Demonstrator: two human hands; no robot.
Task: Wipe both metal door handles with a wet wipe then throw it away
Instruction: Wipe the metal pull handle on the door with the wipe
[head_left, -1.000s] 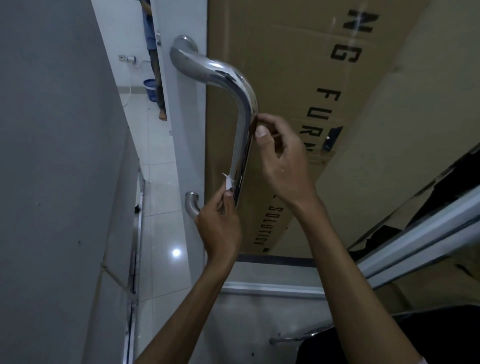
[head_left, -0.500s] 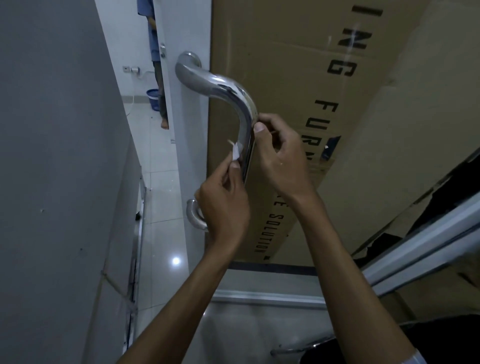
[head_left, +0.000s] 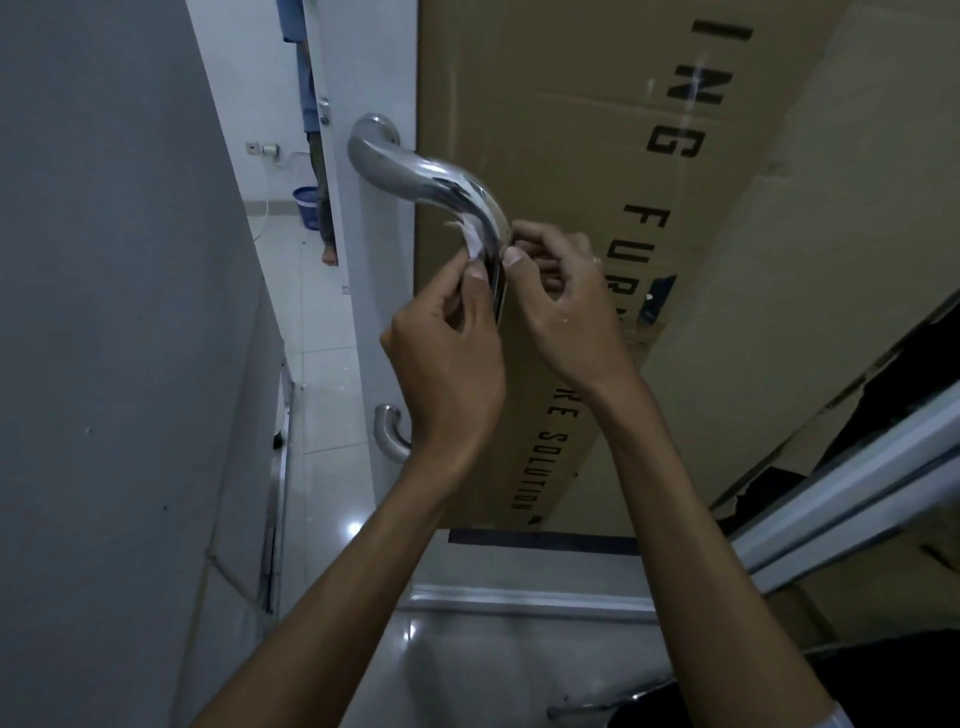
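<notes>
Cardboard fills most of what I see: a big brown box (head_left: 571, 208) with black lettering stands just behind the white door (head_left: 374, 322), running from twelve o'clock down to five. To my nine o'clock is a grey wall (head_left: 104, 312), and between wall and door a strip of white tiled floor (head_left: 322, 415) shows, with a small blue bucket (head_left: 306, 205) far off at eleven.

The metal door handle (head_left: 415, 171) curves out of the door and bends downward; its lower foot shows at seven o'clock of my hands. My left hand (head_left: 447, 374) pinches the wet wipe (head_left: 475, 241) against the left side of the bar just under the bend. My right hand (head_left: 566, 312) is curled round the bar from the three o'clock side, thumb pressed on the metal; whether it also holds an end of the wipe I cannot tell.

To do this stroke well, I judge I should keep the wipe wrapped snug, carry it over the bend toward the upper foot, and mind the back face. The second handle is not in view.
</notes>
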